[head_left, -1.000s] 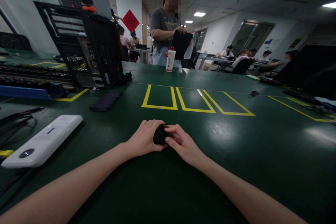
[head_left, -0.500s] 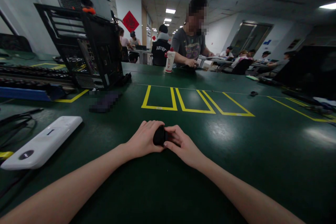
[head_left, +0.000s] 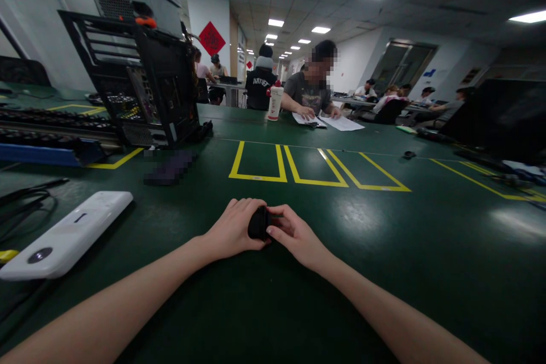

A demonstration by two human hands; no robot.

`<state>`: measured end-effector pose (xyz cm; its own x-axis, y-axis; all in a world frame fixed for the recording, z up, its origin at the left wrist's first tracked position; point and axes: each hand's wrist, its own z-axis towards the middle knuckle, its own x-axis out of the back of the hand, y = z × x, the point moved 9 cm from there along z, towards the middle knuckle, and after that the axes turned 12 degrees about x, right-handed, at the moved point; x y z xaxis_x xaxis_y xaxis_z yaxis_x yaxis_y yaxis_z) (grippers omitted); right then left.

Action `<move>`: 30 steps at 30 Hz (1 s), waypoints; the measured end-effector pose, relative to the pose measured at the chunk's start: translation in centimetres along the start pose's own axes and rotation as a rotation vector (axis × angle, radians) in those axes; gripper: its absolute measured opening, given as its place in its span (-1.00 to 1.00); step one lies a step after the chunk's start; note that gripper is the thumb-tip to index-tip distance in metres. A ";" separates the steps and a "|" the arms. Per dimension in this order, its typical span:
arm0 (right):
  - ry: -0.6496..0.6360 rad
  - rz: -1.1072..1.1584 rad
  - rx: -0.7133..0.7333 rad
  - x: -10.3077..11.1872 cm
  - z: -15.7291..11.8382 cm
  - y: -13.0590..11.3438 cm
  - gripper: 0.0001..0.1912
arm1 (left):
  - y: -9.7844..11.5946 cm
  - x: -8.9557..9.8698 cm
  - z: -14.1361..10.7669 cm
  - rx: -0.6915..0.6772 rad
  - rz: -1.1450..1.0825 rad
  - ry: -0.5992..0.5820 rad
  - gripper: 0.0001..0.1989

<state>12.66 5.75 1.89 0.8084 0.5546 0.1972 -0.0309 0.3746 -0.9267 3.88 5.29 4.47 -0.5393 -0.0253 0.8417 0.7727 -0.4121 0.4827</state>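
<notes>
A small black object with a rounded body [head_left: 257, 224] is between my two hands, low over the green table. My left hand [head_left: 234, 224] wraps round its left side, thumb below and fingers over the top. From the right, my right hand [head_left: 296, 236] pinches its edge with thumb and fingertips. Fingers cover much of the object, so its kind cannot be made out.
Yellow tape outlines [head_left: 258, 178] mark the green table [head_left: 273, 307] ahead. At left lie a white oblong device [head_left: 72, 233], black cables [head_left: 25, 199] and an open computer case [head_left: 157, 79]. A paper cup [head_left: 275, 102] stands near a person [head_left: 311, 85] handling papers [head_left: 341, 123].
Both my hands keep their hold on the black object with almost no movement. The person across the table has lowered, and papers now show under their hands.
</notes>
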 end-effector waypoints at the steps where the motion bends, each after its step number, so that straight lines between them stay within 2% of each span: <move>1: -0.009 0.007 0.007 -0.1 -0.1 -0.2 -0.72 | 0.1 0.1 0.0 -0.001 0.000 -0.004 -0.46; 6: 0.003 -0.021 0.062 0.0 -0.2 -0.8 -0.76 | 0.3 0.1 0.0 0.004 0.000 -0.033 -0.46; 10: 0.047 -0.028 0.082 0.2 0.1 -0.6 -0.85 | 0.0 0.0 0.1 0.015 0.013 0.004 -0.44; 17: 0.017 -0.053 -0.008 0.2 0.0 0.2 -0.65 | -0.1 -0.1 0.0 0.020 -0.005 -0.015 -0.46; 25: -0.027 -0.009 0.010 -0.2 -0.3 -0.6 -0.71 | 0.5 0.3 -0.1 0.019 -0.006 -0.048 -0.48; 30: 0.013 0.018 0.000 0.0 -0.2 -0.1 -0.83 | 0.5 0.4 -0.1 0.019 0.006 -0.039 -0.48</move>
<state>12.76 5.56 1.94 0.8155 0.5513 0.1761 -0.0458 0.3648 -0.9300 4.05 5.01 5.07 -0.5211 0.0080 0.8535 0.7824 -0.3951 0.4814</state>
